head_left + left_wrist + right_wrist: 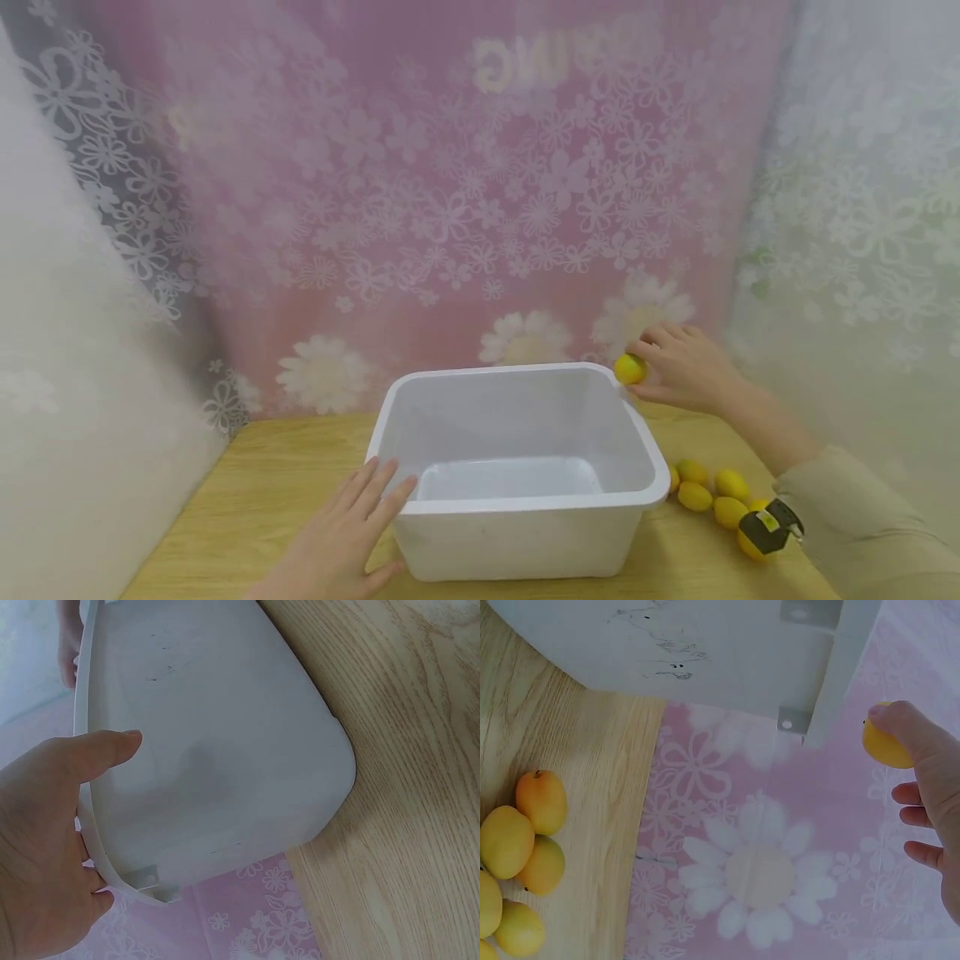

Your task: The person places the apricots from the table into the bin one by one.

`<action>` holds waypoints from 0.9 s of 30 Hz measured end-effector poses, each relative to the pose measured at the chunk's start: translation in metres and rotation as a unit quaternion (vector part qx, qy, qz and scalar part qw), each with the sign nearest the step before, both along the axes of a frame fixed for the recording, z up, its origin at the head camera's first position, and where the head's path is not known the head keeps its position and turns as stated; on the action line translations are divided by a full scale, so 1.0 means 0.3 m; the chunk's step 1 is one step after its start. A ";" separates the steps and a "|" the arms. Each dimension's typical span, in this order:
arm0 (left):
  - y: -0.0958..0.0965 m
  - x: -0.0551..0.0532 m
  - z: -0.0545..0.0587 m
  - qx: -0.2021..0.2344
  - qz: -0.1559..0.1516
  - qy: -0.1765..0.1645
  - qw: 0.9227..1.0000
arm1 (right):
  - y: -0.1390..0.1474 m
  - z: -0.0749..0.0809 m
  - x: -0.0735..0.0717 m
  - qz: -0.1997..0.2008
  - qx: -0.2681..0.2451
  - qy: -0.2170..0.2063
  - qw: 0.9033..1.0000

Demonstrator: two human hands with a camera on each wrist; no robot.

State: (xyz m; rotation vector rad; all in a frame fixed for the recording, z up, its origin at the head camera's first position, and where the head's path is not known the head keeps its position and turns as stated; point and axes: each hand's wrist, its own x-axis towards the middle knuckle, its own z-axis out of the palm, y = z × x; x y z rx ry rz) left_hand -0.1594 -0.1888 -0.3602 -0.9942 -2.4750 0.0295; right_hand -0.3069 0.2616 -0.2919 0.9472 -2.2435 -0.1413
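One pink floral curtain [450,150] backs the wooden table [277,492]; left fingers [395,502] spread against a tub [517,546], right fingers [654,353] pinch fruit [628,369].

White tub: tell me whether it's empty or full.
Not full, seemingly empty: in the head view, the white tub shows a bare floor, though its near rim may hide part.

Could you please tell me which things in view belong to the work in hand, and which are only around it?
Belong to the work:
yellow fruit, held in the right hand
white tub, left hand at its rim
loose fruits, probably, as they look alike

Only around:
wooden table, underneath
flowered curtain, behind
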 end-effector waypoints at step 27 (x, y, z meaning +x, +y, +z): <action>0.003 -0.002 -0.011 0.007 0.003 0.027 1.000 | -0.115 -0.023 -0.072 -0.032 0.016 -0.062 0.997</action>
